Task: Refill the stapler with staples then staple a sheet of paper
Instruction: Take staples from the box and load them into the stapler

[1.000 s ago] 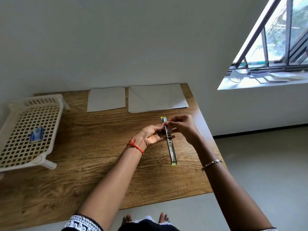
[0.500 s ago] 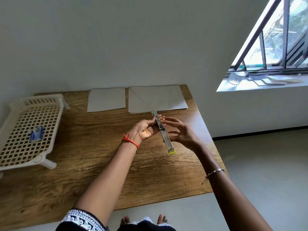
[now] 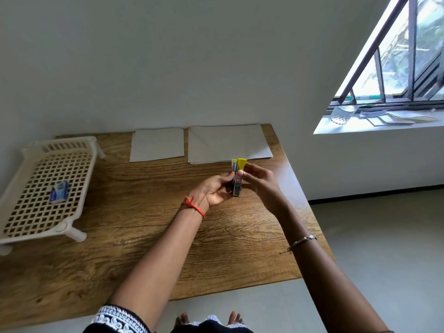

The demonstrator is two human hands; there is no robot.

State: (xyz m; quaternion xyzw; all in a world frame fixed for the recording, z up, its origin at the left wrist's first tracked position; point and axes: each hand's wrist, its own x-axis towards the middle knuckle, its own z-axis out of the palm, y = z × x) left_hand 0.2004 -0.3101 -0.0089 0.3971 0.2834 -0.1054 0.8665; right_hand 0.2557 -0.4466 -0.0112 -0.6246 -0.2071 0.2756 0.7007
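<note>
A small metal stapler (image 3: 237,181) with yellow ends is held upright above the wooden table (image 3: 149,231), its two halves folded close together. My left hand (image 3: 213,192) grips it from the left side. My right hand (image 3: 258,179) presses its thumb and fingers on the right side. Two white sheets of paper lie at the table's far edge, a smaller one (image 3: 157,144) and a larger one (image 3: 228,143). A small blue staple box (image 3: 59,192) lies in the basket.
A cream plastic lattice basket (image 3: 28,212) on short legs stands at the table's left. The wall runs right behind the table. A window sill (image 3: 374,122) with papers is at the right. Grey floor lies beyond the table's right and near edges.
The stapler was swung open into a long straight strip; now it is folded nearly shut and stands upright. Both hands have moved slightly toward the paper and closed on it.
</note>
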